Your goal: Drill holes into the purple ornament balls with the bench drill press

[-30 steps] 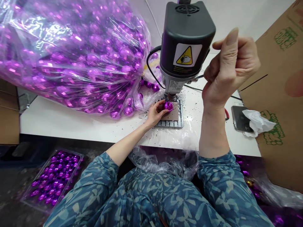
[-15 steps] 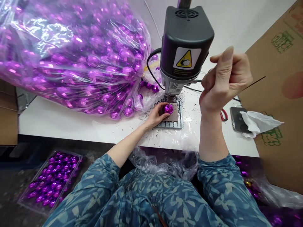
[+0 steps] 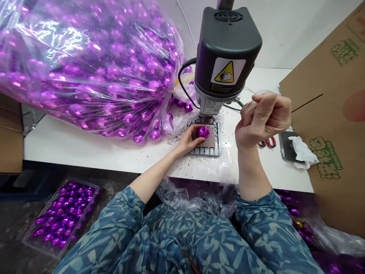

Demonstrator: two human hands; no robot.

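Patterned sleeves [image 3: 114, 217] are seen nearest, cut off by the lower edge. Crumpled clear film [image 3: 194, 201] is bunched at the lap, partly hidden by the clothing. A clear tray [image 3: 42, 247] of purple balls is seen below table level at left; its contents are blurred. Purple items at lower right are cut off, not identifiable.

On the white table [image 3: 85, 142], a purple ball [image 3: 203, 132] is pinched between thumb and fingers of the left hand [image 3: 188, 140]; fingertips partly hidden behind it. The ball is rested on a brown board [image 3: 210, 142], which is set on a slotted metal base [image 3: 218, 146]. Dark specks are scattered around. The right hand [image 3: 264, 120] is raised, fingers clenched; whether a handle is enclosed cannot be told. A red-handled tool [image 3: 270, 142] is partly covered by that wrist. A phone [image 3: 287, 146] is overlapped by white tissue [image 3: 304, 151].

Over the ball, a drill head [image 3: 228, 42] is mounted; bit not made out, contact unclear. At left, a big bag [image 3: 99, 76] of purple balls is cut off, blurred by glare. A carton [image 3: 319, 118] is cropped at right.
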